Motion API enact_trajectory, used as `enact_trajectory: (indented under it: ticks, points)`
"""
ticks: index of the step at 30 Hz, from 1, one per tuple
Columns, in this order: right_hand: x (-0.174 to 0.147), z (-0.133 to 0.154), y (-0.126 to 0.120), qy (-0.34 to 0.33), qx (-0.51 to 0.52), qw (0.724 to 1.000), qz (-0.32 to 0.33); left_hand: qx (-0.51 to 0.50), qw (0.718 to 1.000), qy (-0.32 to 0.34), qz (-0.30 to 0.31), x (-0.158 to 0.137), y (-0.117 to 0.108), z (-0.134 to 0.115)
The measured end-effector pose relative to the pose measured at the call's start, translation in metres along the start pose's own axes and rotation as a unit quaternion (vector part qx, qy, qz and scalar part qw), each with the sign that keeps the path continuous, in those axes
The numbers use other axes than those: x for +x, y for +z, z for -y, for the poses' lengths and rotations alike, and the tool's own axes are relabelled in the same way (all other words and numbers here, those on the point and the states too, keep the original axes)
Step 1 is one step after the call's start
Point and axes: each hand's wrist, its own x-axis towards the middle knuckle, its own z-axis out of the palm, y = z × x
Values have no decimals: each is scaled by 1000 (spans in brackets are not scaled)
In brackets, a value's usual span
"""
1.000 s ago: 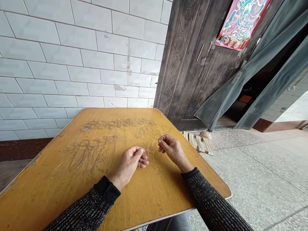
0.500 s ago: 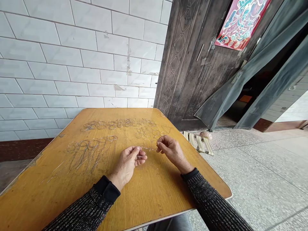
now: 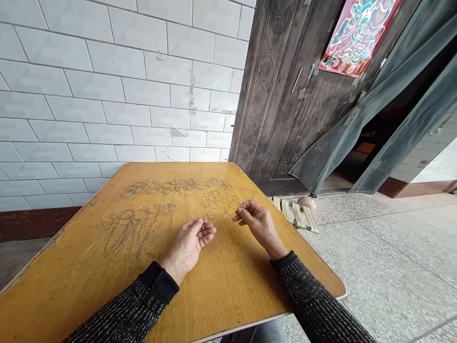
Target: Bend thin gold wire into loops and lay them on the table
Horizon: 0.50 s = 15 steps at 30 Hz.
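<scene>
Beside the left hand (image 3: 186,245), wire loops (image 3: 137,216), possibly tangled

The single head view looked from above the near edge of the table (image 3: 228,281), forward and down along it. Near the camera, the left hand (image 3: 191,240) and right hand (image 3: 259,224) fell over the table; farther off came the wall (image 3: 93,85) behind it and the door (image 3: 271,105) past its far right corner.

Surface (image 3: 232,295): orange-brown, wood grain. Wire loops (image 3: 193,183): silver-grey. Sleeves (image 3: 119,305): black, light flecks; cuffs (image 3: 160,282) plain black. Wall tiles (image 3: 126,90): white, dark joints. Door (image 3: 271,95): dark brown, diamond pattern. Poster (image 3: 360,35): red-pink, turquoise-white swirls. Floor (image 3: 385,252): speckled grey.
</scene>
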Motion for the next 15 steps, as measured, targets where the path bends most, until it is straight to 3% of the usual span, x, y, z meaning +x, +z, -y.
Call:
enact_trajectory:
  ticks: [15]
  points:
    - [-1,6,-1,2,81,997,11,81,994,-62,50,-4,0,-1]
